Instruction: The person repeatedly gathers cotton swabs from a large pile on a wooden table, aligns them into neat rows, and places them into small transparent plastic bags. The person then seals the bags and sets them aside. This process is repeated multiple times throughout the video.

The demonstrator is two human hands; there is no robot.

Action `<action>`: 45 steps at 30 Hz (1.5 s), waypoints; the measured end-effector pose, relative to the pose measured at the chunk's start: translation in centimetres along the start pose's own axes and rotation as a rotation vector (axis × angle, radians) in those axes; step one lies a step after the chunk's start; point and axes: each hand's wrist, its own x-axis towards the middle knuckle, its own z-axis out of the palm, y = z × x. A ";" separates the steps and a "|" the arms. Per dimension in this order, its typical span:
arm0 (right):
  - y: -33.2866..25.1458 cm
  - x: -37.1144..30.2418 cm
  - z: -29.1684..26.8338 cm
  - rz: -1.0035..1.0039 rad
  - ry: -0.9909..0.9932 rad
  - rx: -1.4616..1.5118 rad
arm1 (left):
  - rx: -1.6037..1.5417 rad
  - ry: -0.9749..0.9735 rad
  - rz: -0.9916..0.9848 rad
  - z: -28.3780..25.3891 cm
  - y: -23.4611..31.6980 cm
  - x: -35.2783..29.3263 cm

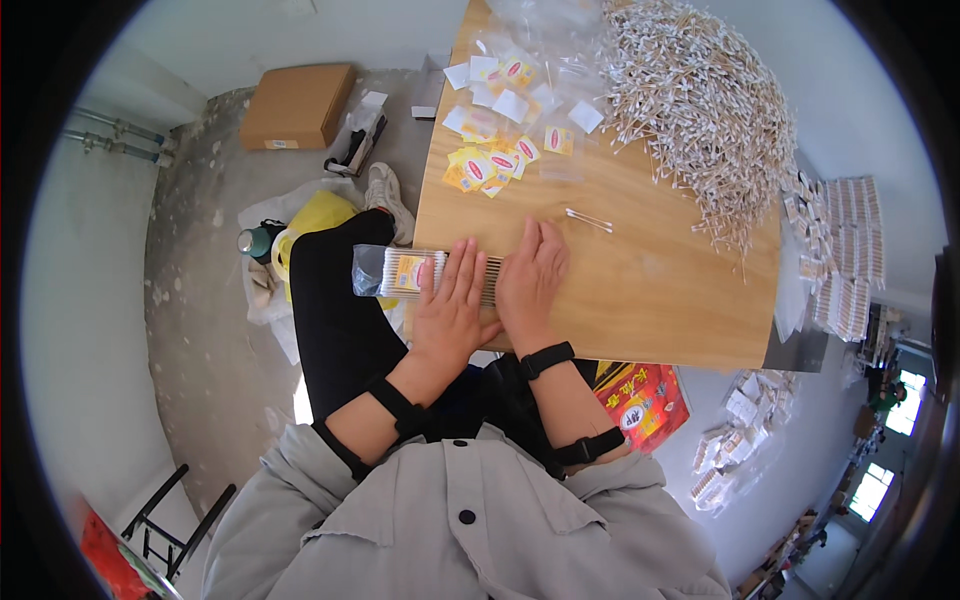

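Observation:
A clear plastic bag of cotton swabs lies across the near left of the wooden table, with a yellow-and-white card inside. Its slack end hangs over the table's left edge. My left hand lies flat across the swabs, fingers stretched out. Brown sticks show between my hands. At their right end, my right hand rests against them, its fingers together and bent. What lies under those fingers is hidden. Two loose swabs are on the table just beyond my right hand.
A large heap of cotton swabs covers the far right of the table. Yellow and white cards and clear bags lie at the far left. Packed swabs are stacked beyond the right edge. A cardboard box stands on the floor.

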 end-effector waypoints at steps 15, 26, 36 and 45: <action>0.3 0.0 0.8 -0.005 0.023 -0.021 | -0.039 -0.051 0.053 -0.5 -0.3 -0.9; -0.4 0.5 0.3 -0.017 -0.029 -0.030 | -0.215 0.099 -0.024 -3.7 -2.8 -1.2; 0.1 0.3 0.5 -0.004 -0.068 -0.065 | -0.115 0.110 0.049 -4.9 -3.9 -0.4; -0.3 0.2 0.2 -0.024 -0.035 -0.008 | -0.037 -0.044 -0.007 -0.7 0.1 -0.9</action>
